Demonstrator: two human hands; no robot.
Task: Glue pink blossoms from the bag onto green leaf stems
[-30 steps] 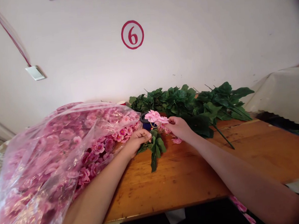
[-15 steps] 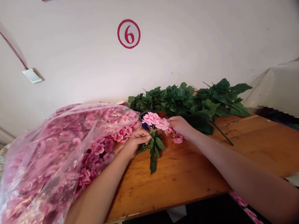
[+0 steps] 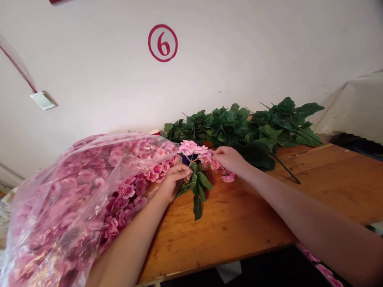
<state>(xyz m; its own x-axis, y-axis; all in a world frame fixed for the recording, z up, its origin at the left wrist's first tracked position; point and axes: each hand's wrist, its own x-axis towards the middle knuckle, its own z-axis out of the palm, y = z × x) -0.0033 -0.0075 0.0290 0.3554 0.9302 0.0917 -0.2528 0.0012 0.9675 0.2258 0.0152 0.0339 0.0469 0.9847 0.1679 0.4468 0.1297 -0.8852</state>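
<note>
My left hand (image 3: 177, 177) is closed around the stem of an artificial flower spray; its green leaves (image 3: 199, 184) hang down over the table from my fingers. Pink blossoms (image 3: 192, 148) stand at the top of the spray, just above that hand. My right hand (image 3: 228, 157) pinches at the right side of the blossoms, and what exactly lies between its fingertips is too small to make out. More pink flowers (image 3: 227, 177) show below the right fingers. A dark blue round object (image 3: 188, 159) sits behind the spray, mostly hidden.
A clear plastic bag (image 3: 61, 205) full of pink flowers covers the left of the wooden table (image 3: 230, 228). Green leaf stems (image 3: 229, 125) are heaped along the wall. Beyond the table's right end stands something under a pale cover (image 3: 362, 105). Pink flowers (image 3: 321, 267) show below the front edge.
The blossoms have tipped slightly left and away from the right fingers. My right hand has curled a little more and shifted slightly left. My left hand keeps its hold.
</note>
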